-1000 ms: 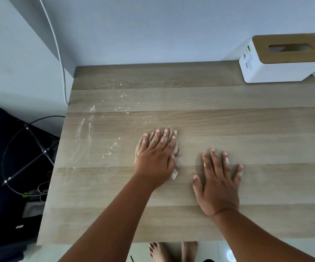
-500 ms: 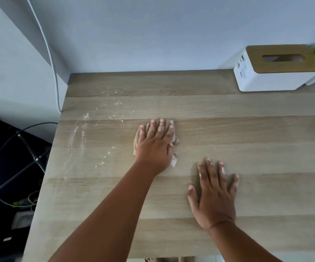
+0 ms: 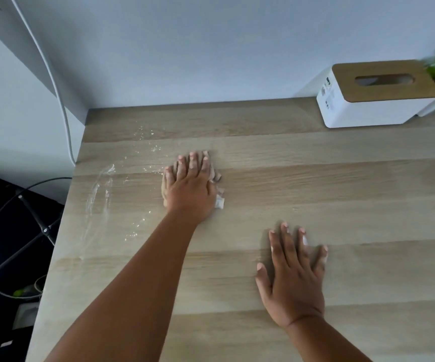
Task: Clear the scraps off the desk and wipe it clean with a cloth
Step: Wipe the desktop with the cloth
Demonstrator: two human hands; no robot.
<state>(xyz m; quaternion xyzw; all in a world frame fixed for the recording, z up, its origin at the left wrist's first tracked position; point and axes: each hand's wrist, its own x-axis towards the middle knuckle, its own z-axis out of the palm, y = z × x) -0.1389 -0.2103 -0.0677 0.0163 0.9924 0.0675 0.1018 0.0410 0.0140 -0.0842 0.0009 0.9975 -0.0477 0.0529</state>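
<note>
Fingers of the left hand (image 3: 189, 189) lie flat and close together, pressing a small cloth (image 3: 217, 190) onto the worktop (image 3: 341, 194). Only bits of the cloth peek out on the side nearer the box (image 3: 368, 100). Since a second ago this hand has slid a little toward the wall, farther from the other hand. So the wiping stroke is going on, I think.

On the side of the hand away from the box, white smears (image 3: 101, 194) and little specks (image 3: 145, 150) still mark the wood. They look the same as they did before. The cloth has not gone over them yet, so that part of the job is still left. A good next move, I think, is to push the cloth that way.

Nearer the box, the right hand (image 3: 293, 280) rests flat on the wood with its fingers spread wide. It holds nothing. It has stayed in about the same spot and seems to be just propping the person up.

Wood between the right hand and the box looks free of marks. The box stands by the wall, far from both hands.
</note>
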